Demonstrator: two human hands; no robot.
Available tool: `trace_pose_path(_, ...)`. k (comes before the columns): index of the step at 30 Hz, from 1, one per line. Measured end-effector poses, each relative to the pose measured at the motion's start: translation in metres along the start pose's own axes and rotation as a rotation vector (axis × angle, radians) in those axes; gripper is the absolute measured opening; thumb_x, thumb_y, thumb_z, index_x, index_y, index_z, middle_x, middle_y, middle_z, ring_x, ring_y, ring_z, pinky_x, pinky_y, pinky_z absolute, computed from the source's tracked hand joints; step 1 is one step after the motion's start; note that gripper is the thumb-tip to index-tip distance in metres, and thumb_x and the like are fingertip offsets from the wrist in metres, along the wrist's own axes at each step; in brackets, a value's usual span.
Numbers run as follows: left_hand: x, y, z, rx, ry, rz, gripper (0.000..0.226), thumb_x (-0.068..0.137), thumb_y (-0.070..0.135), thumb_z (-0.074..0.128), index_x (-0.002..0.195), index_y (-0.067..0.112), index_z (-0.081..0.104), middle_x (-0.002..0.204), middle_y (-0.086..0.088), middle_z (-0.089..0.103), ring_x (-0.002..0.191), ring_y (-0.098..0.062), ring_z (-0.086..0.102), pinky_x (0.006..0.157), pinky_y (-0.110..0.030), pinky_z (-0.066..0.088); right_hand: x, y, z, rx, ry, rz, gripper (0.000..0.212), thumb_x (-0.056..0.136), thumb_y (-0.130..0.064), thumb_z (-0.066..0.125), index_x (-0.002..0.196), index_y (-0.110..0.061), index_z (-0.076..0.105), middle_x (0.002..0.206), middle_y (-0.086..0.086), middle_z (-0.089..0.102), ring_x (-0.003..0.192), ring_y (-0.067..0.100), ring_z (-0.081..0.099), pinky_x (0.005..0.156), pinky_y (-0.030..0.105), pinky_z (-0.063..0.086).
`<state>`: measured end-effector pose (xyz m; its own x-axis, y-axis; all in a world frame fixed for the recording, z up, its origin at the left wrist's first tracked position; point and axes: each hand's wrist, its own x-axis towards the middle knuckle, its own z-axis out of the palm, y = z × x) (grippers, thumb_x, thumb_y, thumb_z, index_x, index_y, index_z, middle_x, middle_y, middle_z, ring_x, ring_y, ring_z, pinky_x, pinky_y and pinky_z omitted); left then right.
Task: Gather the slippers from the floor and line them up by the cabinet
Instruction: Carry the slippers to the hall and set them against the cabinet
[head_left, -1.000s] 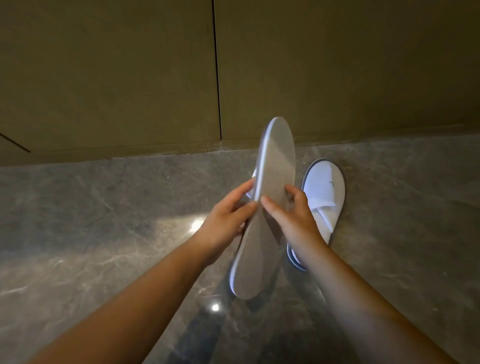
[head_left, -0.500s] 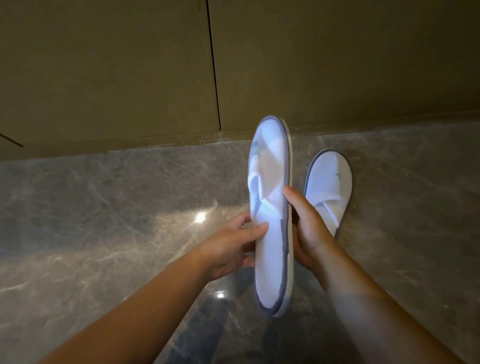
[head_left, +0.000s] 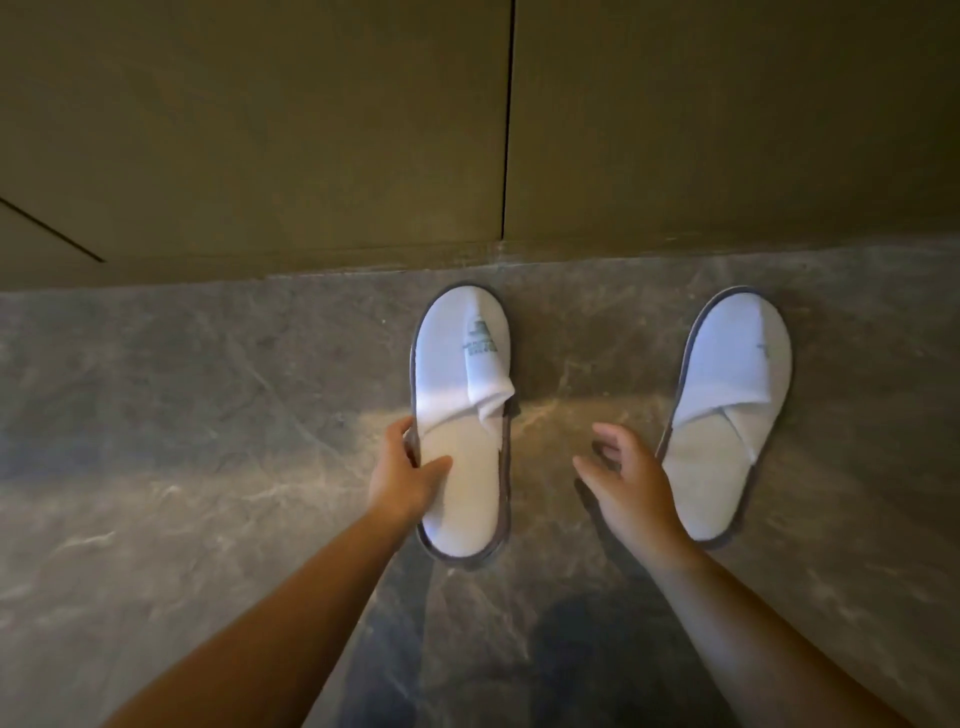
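Note:
Two white slippers with grey edging lie sole-down on the marble floor, toes toward the cabinet (head_left: 260, 130). The left slipper (head_left: 462, 395) has a folded upper with a grey logo. My left hand (head_left: 410, 475) grips its left edge at the middle, thumb on the insole. The right slipper (head_left: 727, 405) lies about a slipper's width away, tilted slightly. My right hand (head_left: 628, 475) hovers between the two slippers, fingers spread, holding nothing.
The olive-brown cabinet fronts run along the top, with a vertical door seam (head_left: 508, 130) just above the left slipper. Grey veined marble floor (head_left: 182, 441) stretches left and right. My shadow falls on the floor near the bottom.
The slipper I held upright in both hands now lies flat on the floor by the cabinet. My right hand has let go of it and opened. The view has moved closer.

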<state>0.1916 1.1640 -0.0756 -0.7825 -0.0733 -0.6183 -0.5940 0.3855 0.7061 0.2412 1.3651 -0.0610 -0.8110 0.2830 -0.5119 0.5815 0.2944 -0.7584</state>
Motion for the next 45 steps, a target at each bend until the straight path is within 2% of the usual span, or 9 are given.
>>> trace_pose_path(5,-0.013,-0.027,-0.008,0.68,-0.023,0.321,0.106,0.058,0.043,0.076,0.139,0.025,0.01,0.15,-0.01,0.017,0.135,-0.03,0.019,0.11,-0.045,0.023,-0.005,0.017,-0.008,-0.573,0.383,-0.044,0.064,0.071,-0.026,0.07,0.127,-0.013,0.042,0.142,0.021,0.037,0.13,0.036,0.032,0.103,0.048,0.03)
trace_pose_path(8,-0.014,-0.036,-0.011,0.908,-0.203,0.471,0.113,0.056,0.061,0.068,0.131,0.044,-0.015,0.155,-0.008,-0.006,0.141,-0.032,-0.003,0.114,-0.051,0.009,-0.004,0.033,-0.026,-0.64,0.431,0.125,0.087,0.064,-0.035,0.075,0.134,-0.011,0.029,0.148,0.026,0.02,0.133,0.043,0.021,0.104,0.058,0.025)
trace_pose_path(12,-0.006,-0.036,-0.011,1.173,-0.319,0.534,0.107,0.061,0.065,0.061,0.115,0.05,-0.031,0.152,-0.007,-0.021,0.138,-0.034,-0.02,0.114,-0.051,-0.002,0.003,0.044,-0.04,-0.548,0.455,0.233,0.102,0.056,-0.041,0.079,0.135,-0.01,0.023,0.144,0.027,0.022,0.128,0.045,0.027,0.101,0.058,0.034)
trace_pose_path(21,-0.002,-0.029,0.005,1.202,-0.253,0.562,0.099,0.07,0.065,0.05,0.122,0.04,-0.03,0.153,-0.01,-0.019,0.139,-0.034,-0.02,0.113,-0.047,-0.007,0.014,0.04,-0.042,-0.461,0.365,0.248,0.103,0.062,-0.029,0.078,0.139,-0.014,0.012,0.149,0.024,0.013,0.131,0.043,0.022,0.105,0.056,0.03)
trace_pose_path(28,0.006,-0.02,0.005,1.12,-0.163,0.563,0.1,0.066,0.066,0.054,0.141,0.027,-0.002,0.155,-0.011,-0.006,0.14,-0.036,-0.009,0.114,-0.049,0.0,0.0,0.037,-0.016,-0.494,0.25,0.122,0.108,0.057,-0.023,0.079,0.139,-0.02,0.009,0.151,0.018,0.01,0.134,0.039,0.018,0.109,0.054,0.025)
trace_pose_path(33,0.006,-0.021,0.003,1.165,-0.183,0.546,0.103,0.065,0.068,0.053,0.139,0.031,-0.009,0.155,-0.01,-0.01,0.14,-0.035,-0.011,0.114,-0.049,-0.001,0.002,0.022,0.01,-0.515,0.197,-0.014,0.105,0.058,-0.025,0.076,0.139,-0.023,0.01,0.151,0.016,0.006,0.134,0.037,0.015,0.108,0.054,0.026)
trace_pose_path(36,0.006,-0.02,-0.003,1.22,-0.234,0.547,0.102,0.065,0.067,0.053,0.121,0.042,-0.029,0.153,-0.008,-0.017,0.14,-0.034,-0.016,0.114,-0.049,-0.003,0.006,0.016,0.025,-0.565,0.156,-0.063,0.1,0.063,-0.031,0.072,0.139,-0.025,0.007,0.153,0.014,0.001,0.136,0.037,0.009,0.108,0.052,0.024)
trace_pose_path(42,0.003,-0.019,-0.01,1.232,-0.278,0.57,0.094,0.069,0.062,0.054,0.117,0.045,-0.025,0.153,-0.008,-0.021,0.139,-0.033,-0.019,0.115,-0.047,-0.003,0.012,0.022,0.033,-0.732,0.126,-0.042,0.105,0.065,-0.053,0.066,0.14,-0.024,-0.001,0.154,0.014,-0.004,0.139,0.038,0.006,0.111,0.051,0.02)
trace_pose_path(45,0.003,-0.02,-0.01,1.254,-0.281,0.575,0.091,0.07,0.063,0.052,0.116,0.047,-0.025,0.153,-0.007,-0.021,0.139,-0.033,-0.019,0.115,-0.046,-0.003,0.013,0.023,0.034,-0.738,0.119,-0.047,0.103,0.065,-0.049,0.068,0.14,-0.023,0.002,0.154,0.014,-0.003,0.137,0.038,0.009,0.111,0.049,0.019)
